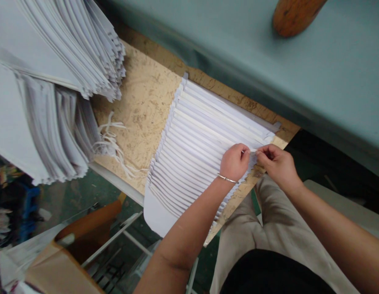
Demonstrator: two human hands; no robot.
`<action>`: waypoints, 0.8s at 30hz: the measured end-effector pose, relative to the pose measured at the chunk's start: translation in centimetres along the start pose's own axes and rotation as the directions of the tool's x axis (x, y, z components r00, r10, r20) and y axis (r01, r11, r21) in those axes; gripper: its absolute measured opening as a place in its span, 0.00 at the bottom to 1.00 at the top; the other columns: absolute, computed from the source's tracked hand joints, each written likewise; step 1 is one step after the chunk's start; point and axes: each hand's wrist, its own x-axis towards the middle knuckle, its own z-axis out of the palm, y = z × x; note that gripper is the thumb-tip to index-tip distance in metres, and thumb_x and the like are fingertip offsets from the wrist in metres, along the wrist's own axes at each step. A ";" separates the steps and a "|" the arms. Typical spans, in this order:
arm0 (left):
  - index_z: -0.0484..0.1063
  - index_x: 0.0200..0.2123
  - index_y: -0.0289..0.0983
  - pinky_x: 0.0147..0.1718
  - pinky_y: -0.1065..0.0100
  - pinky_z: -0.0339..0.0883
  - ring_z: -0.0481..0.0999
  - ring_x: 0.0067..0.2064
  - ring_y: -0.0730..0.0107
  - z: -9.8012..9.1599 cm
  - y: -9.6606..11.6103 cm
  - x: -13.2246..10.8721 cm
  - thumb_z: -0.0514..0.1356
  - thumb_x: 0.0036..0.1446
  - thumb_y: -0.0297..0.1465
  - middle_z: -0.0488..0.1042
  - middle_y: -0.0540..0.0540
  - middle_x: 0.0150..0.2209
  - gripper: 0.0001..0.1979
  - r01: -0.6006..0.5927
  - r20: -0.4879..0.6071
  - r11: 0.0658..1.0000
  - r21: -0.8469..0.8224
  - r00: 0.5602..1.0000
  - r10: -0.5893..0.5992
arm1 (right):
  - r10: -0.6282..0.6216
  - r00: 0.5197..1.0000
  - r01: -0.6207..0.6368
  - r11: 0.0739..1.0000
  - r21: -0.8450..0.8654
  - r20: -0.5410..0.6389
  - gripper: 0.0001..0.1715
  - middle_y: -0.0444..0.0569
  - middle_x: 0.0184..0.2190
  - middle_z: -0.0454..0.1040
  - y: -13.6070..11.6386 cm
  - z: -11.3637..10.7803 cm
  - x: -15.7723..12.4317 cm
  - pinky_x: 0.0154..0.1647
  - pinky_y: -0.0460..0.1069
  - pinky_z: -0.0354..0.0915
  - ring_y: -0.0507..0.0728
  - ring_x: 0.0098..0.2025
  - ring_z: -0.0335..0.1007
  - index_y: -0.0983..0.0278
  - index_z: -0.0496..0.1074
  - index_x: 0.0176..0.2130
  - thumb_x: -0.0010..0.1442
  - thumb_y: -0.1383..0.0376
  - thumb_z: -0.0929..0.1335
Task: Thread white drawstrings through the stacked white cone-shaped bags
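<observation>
Two hands are seen close to each other, the left hand and the right hand, and one small white strip is pinched in the fingertips of both. The strip is held at the right edge of one fanned stack of white pieces, laid on the worktop; the pieces are overlapped too closely to be counted surely. The strip's short visible length is aligned roughly left to right. The stack is spread from upper right to lower left, its rounded end pointed lower left past the worktop's edge. Two thick white bundles are placed at the left, with several tangled cords beside them. One bracelet is worn on the left wrist
</observation>
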 end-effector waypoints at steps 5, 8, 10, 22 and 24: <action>0.70 0.36 0.38 0.39 0.67 0.64 0.73 0.38 0.67 0.8 1.8 0.9 0.52 0.64 0.31 0.75 0.45 0.37 0.08 0.002 -0.010 0.978 0.211 1.000 0.000 | 0.042 0.993 -0.049 0.997 -0.060 -0.109 0.12 0.44 0.25 0.71 0.8 0.0 0.5 0.28 0.46 0.59 0.51 0.26 0.64 0.65 0.72 0.32 0.56 0.58 0.68; 0.69 0.38 0.38 0.39 0.67 0.64 0.73 0.40 0.65 1.0 2.5 1.3 0.52 0.64 0.32 0.74 0.44 0.39 0.08 0.011 -0.024 0.954 0.299 1.000 -0.004 | 0.051 0.987 -0.066 0.993 -0.095 -0.150 0.10 0.44 0.24 0.71 0.8 0.1 0.8 0.28 0.46 0.59 0.51 0.26 0.64 0.64 0.71 0.30 0.56 0.59 0.67; 0.69 0.40 0.37 0.38 0.67 0.64 0.74 0.40 0.65 1.1 2.7 1.5 0.51 0.65 0.32 0.74 0.43 0.40 0.08 0.011 -0.017 0.939 0.343 1.000 -0.006 | 0.052 0.985 -0.071 0.991 -0.112 -0.166 0.09 0.43 0.24 0.71 0.8 0.2 1.0 0.28 0.46 0.58 0.51 0.26 0.64 0.64 0.71 0.30 0.55 0.60 0.67; 0.66 0.45 0.37 0.36 0.67 0.65 0.74 0.43 0.64 1.7 2.9 2.0 0.48 0.67 0.33 0.72 0.42 0.43 0.11 -0.009 0.026 0.850 0.527 1.000 -0.006 | -0.017 0.979 -0.024 0.980 -0.200 -0.201 0.09 0.44 0.24 0.71 0.8 0.5 1.1 0.28 0.46 0.58 0.52 0.25 0.65 0.64 0.70 0.29 0.57 0.60 0.66; 0.66 0.45 0.37 0.35 0.67 0.65 0.74 0.43 0.63 1.7 2.9 2.0 0.48 0.67 0.34 0.72 0.42 0.43 0.11 0.006 0.013 0.833 0.554 1.000 -0.015 | -0.033 0.979 -0.019 0.968 -0.249 -0.202 0.09 0.45 0.24 0.71 1.0 0.5 1.1 0.28 0.46 0.58 0.52 0.25 0.66 0.64 0.70 0.30 0.57 0.60 0.66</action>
